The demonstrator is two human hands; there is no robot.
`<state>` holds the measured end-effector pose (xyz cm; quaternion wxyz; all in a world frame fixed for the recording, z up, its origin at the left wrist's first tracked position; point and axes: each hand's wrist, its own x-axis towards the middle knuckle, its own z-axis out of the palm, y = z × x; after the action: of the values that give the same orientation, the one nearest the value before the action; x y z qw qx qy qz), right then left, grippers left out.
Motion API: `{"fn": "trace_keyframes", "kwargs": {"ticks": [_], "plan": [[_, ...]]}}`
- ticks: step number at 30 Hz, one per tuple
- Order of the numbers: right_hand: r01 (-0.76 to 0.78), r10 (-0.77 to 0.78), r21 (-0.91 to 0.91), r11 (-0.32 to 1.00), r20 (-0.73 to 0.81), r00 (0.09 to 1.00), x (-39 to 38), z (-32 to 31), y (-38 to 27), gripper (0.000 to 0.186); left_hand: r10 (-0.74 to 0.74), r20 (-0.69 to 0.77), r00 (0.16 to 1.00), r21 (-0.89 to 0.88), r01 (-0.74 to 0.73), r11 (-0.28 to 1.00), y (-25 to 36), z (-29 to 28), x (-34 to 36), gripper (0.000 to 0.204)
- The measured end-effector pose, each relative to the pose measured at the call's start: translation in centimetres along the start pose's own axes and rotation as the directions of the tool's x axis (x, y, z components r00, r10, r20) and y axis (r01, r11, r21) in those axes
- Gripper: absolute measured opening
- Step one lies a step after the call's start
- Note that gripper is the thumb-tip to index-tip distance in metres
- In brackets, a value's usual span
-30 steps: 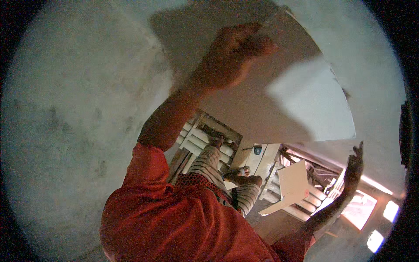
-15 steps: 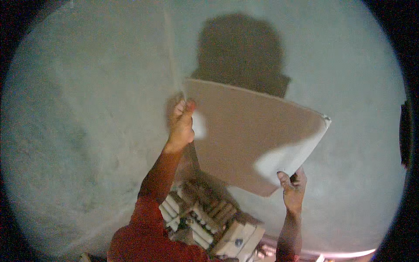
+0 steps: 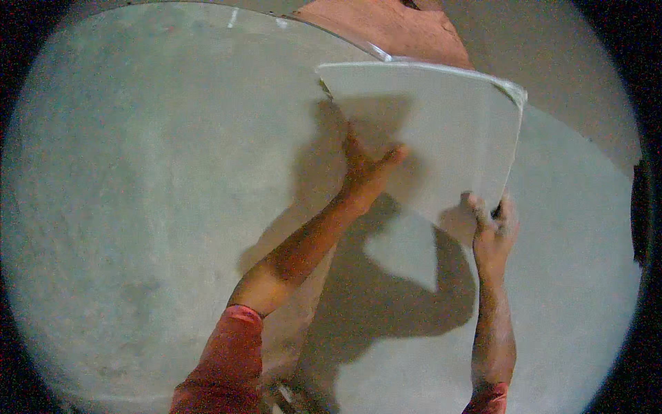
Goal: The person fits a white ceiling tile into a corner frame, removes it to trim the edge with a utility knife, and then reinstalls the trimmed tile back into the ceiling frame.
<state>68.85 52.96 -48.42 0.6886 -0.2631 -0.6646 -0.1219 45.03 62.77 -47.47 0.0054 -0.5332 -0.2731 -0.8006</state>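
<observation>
A flat white board [image 3: 441, 131] with pale taped-looking edges is held up in front of the greenish-grey wall, its top edge reaching the wall's upper edge. My left hand [image 3: 365, 172] is at its lower left side, the thumb spread on the front face and the fingers along the left edge. My right hand [image 3: 494, 224] pinches the lower right corner, thumb in front; its other fingers are partly hidden. Shadows of my head and arms fall on the board and the wall.
The greenish-grey wall [image 3: 158, 207] fills most of the view. Beyond its upper edge, near a shiny strip [image 3: 365, 47], lies an orange-brown surface [image 3: 386, 27]. Blurred pieces [image 3: 283, 399] show at the bottom edge, and a dark object [image 3: 639, 214] stands at the far right.
The board has risen and tilted up to the wall's upper edge, both hands moving up with it. My left thumb now lies spread on its face. The stacked pieces below have mostly left view.
</observation>
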Motion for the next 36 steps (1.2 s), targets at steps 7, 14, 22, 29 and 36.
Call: {"fn": "trace_keyframes", "kwargs": {"ticks": [7,14,22,29,36], "plan": [[0.306,-0.309,-0.043,0.951,-0.092,0.947,1.9,-12.1,-15.1,0.024,0.009,0.122,0.992,-0.526,0.057,0.848,24.0,-4.2,-4.3,0.119],[0.421,-0.426,-0.067,0.905,-0.121,0.897,-4.1,-25.3,-33.0,0.021,0.074,-0.015,0.997,-0.344,-0.075,0.936,46.3,-16.6,-16.6,0.124],[0.550,-0.682,-0.449,0.704,-0.213,0.699,-15.0,-47.9,-54.9,0.030,0.018,-0.044,0.999,-0.475,-0.037,0.879,72.8,-25.4,-34.1,0.125],[0.439,-0.549,-0.339,0.832,-0.396,0.736,-26.1,-71.4,-76.9,0.037,0.062,-0.130,0.990,-0.277,-0.096,0.956,99.9,-33.1,-51.0,0.127],[0.492,-0.510,-0.158,0.856,-0.411,0.755,-37.1,-89.2,-94.0,0.021,-0.016,-0.256,0.966,-0.234,-0.046,0.971,121.7,-42.7,-68.7,0.123]]}}
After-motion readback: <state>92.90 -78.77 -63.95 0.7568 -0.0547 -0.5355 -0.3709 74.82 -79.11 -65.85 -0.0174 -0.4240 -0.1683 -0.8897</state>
